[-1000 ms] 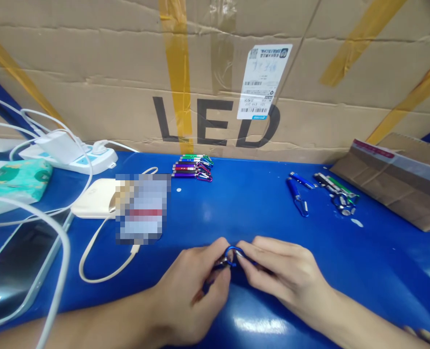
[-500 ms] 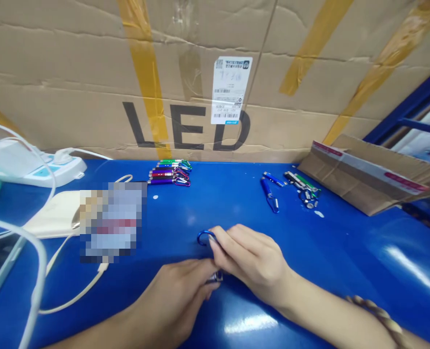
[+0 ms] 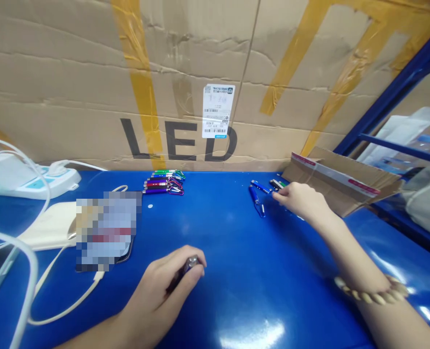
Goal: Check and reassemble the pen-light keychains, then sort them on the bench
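My left hand [image 3: 160,286] is closed around a small keychain flashlight [image 3: 191,263], its silvery end showing between thumb and forefinger; most of its body is hidden in the palm. Farther off to the right, my right hand [image 3: 304,201] reaches over a small pile with its fingers pinched together. What they grip, if anything, is hidden. Just left of those fingertips lie a blue flashlight with a clip [image 3: 254,195] and a second blue flashlight [image 3: 261,186]. Part of a black and silver piece [image 3: 275,184] shows behind the hand.
Several coloured keychain flashlights [image 3: 160,184] lie in a row at the back of the blue table [image 3: 222,252]. An open cardboard box [image 3: 320,179] stands behind my right hand. On the left are a phone [image 3: 109,232], cables and a power strip [image 3: 60,184]. A large carton [image 3: 185,63] closes off the back.
My hands have parted. The right one has moved away to the pile at the right, and the blue clip no longer shows near the left. The left hand keeps its flashlight. The view has shifted.
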The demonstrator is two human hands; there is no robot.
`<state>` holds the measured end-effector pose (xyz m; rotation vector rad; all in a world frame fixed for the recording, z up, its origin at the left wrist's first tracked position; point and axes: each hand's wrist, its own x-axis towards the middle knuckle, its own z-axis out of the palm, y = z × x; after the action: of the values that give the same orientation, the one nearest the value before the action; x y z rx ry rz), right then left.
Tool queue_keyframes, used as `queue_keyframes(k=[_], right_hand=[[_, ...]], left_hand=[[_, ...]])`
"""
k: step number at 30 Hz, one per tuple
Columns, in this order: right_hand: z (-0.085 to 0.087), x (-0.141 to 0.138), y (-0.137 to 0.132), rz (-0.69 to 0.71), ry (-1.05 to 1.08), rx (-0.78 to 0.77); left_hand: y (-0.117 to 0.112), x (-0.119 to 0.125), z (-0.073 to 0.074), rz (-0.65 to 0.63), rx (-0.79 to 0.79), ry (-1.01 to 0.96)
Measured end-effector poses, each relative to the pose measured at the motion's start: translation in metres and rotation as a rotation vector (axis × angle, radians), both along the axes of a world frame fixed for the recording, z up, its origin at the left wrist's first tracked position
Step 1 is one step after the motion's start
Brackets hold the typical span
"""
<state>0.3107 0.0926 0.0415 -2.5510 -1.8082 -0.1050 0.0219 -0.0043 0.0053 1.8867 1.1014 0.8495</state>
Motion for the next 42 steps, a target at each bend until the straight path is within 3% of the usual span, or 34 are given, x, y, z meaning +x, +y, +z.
queue_keyframes(k=[3, 7, 10, 16, 20, 27, 33, 39, 42], right_hand=[[0.000, 0.005, 0.000, 0.022, 0.113, -0.091], [-0.010, 0.019, 0.007, 0.019, 0.052, 0.093], [-0.027, 0.031, 0.016, 0.103, -0.040, 0.178], [-0.049, 0.042, 0.028, 0.188, -0.070, 0.144], [-0.049, 0.043, 0.028, 0.189, -0.049, 0.184], [-0.044, 0.039, 0.025, 0.257, 0.017, 0.226], [-0.038, 0.036, 0.023, 0.173, 0.104, 0.204], [-0.035, 0.037, 0.022, 0.090, 0.254, 0.083], [-0.029, 0.032, 0.020, 0.102, 0.194, 0.150]], left_hand=[[0.005, -0.001, 0.000, 0.039, 0.097, -0.009], [0.009, -0.003, -0.004, 0.154, 0.098, -0.036], [0.009, -0.003, -0.004, 0.184, -0.022, -0.121], [0.011, 0.003, -0.003, 0.208, -0.365, -0.403], [0.015, 0.006, -0.002, 0.142, -0.540, -0.548], [0.018, 0.001, 0.000, 0.006, -0.677, -0.652], [0.019, 0.000, 0.000, 0.037, -0.703, -0.619], [0.018, 0.002, -0.005, 0.073, -0.668, -0.604], [0.018, 0.001, -0.008, 0.076, -0.604, -0.530]])
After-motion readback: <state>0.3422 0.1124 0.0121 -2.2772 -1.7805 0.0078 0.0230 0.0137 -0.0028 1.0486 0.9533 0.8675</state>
